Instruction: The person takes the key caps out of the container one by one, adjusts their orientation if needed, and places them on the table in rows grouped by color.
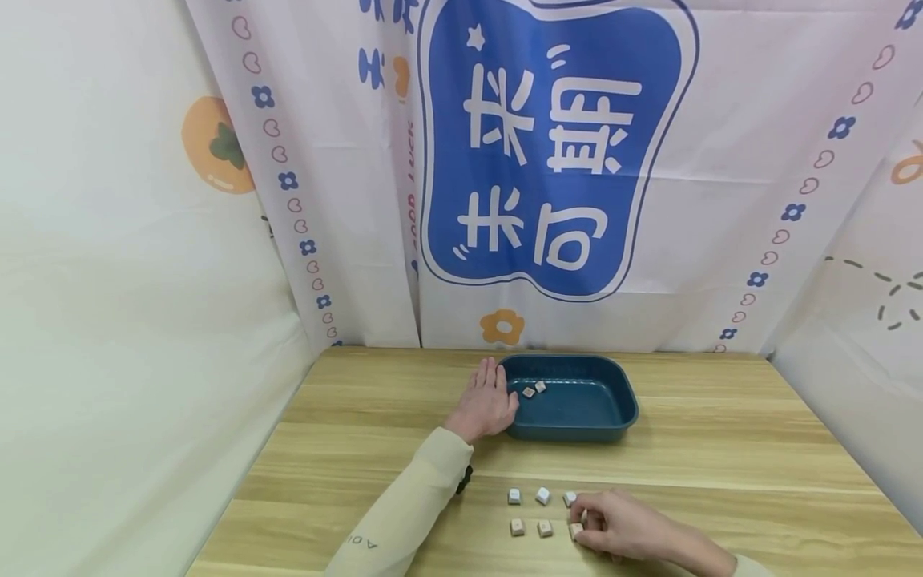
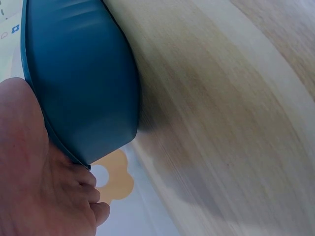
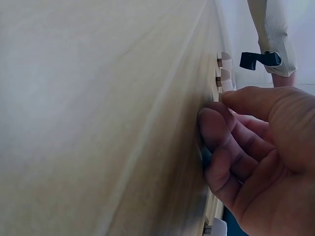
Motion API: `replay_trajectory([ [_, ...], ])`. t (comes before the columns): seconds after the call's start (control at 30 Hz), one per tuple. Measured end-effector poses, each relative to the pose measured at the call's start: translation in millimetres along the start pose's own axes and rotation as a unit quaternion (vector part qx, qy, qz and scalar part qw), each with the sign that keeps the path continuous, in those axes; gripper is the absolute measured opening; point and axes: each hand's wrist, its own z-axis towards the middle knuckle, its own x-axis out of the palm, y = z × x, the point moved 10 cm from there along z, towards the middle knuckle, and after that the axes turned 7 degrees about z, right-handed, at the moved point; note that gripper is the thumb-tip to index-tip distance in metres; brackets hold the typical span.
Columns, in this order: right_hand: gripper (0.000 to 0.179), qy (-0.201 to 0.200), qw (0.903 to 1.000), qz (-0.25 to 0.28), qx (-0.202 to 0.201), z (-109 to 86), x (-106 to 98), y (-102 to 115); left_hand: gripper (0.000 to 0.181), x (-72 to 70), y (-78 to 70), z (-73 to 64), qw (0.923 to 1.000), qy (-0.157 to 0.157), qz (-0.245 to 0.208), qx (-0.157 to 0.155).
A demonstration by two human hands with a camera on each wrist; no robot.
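Observation:
My left hand (image 1: 486, 402) lies along the left end of a dark teal tray (image 1: 570, 433), its fingers straight and the thumb over the rim. The left wrist view shows that hand against the tray's outer wall (image 2: 88, 83). With curled fingers, my right hand (image 1: 626, 525) pinches a beige keycap (image 1: 575, 531) at the right end of the near row. A white keycap (image 1: 570, 498) stands just beyond the fingertips. In the right wrist view, the fingers (image 3: 212, 129) hide most of the pinched keycap.
Two more white keycaps (image 1: 514, 497) and two beige keycaps (image 1: 517, 527) stand left of my right hand in two rows. Inside the tray lie two small keycaps (image 1: 541, 387). The wooden table (image 1: 721, 449) meets a printed curtain (image 1: 721, 240) at the back.

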Motion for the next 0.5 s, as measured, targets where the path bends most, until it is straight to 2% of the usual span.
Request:
replay_trajectory([
  [0.27,0.009,0.006,1.0,-0.005,0.0,0.2,-4,3,0.066,-1.0,1.0,0.0,1.0,-0.004,-0.003,-0.001],
  [0.5,0.014,-0.02,0.9975,-0.041,-0.055,-1.3,-19,21,0.066,-1.0,0.7,-1.1,1.0,-0.003,0.003,-0.001],
])
